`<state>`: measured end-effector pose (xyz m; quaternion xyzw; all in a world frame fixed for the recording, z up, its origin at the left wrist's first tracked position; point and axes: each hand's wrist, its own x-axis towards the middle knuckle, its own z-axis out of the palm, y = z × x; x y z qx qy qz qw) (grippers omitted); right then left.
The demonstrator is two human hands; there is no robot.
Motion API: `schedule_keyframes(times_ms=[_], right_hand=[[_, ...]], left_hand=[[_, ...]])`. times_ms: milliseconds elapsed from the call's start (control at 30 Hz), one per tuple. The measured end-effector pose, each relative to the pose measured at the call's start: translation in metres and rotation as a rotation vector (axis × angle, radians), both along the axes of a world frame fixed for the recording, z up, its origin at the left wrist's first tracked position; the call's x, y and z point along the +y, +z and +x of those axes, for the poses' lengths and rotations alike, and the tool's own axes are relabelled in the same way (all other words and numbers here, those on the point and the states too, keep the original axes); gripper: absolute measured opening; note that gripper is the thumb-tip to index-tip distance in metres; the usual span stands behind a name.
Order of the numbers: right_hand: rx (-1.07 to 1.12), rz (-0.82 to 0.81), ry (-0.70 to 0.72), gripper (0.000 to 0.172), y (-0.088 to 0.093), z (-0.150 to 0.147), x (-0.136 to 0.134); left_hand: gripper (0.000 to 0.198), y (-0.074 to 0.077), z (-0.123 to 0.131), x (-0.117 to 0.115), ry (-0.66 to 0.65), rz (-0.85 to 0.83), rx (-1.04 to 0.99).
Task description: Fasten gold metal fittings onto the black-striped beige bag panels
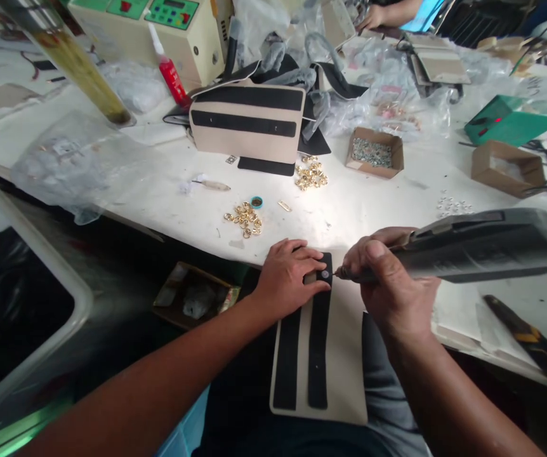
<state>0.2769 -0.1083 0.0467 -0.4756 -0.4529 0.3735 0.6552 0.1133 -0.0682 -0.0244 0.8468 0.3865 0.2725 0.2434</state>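
Our right hand is gripping a dark power tool, its tip pointing at a round stud. We are resting our left hand, spread flat, on the beige panel over our lap; gold rings are lying on the table beyond.

I look across a white tabletop whose near edge slants down from left to right. Pale light brightens its surface, while the space under it sinks into deep shadow. Toward the back left I see a beige machine with green control panels. Below the edge at left, a large bin shows a pale rounded rim, and an open box sits nearby. The far right corner looks dark and blurred to me.
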Motion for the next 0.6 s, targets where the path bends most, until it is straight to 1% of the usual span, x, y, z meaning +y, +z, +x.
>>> schedule_keyframes(times_ms=[100,200,367,500,600], right_hand=[[-0.030,0.044,0.012,0.021,-0.008,-0.001,0.006],[-0.048,0.044,0.014,0.023,-0.012,-0.001,0.008],[-0.104,0.025,-0.004,0.024,-0.015,0.000,0.010],[-0.159,0.010,-0.024,0.029,-0.016,-0.002,0.010],[-0.152,0.010,-0.029,0.030,-0.015,-0.003,0.010]], left_hand=[[0.031,0.002,0.000,0.001,-0.006,-0.011,0.008],[0.030,0.003,0.000,0.001,-0.004,-0.012,0.008],[0.030,0.000,-0.001,0.000,-0.013,-0.015,0.012],[0.031,-0.001,-0.001,0.000,-0.016,-0.017,0.014],[0.030,0.001,0.000,0.001,-0.015,-0.014,0.017]])
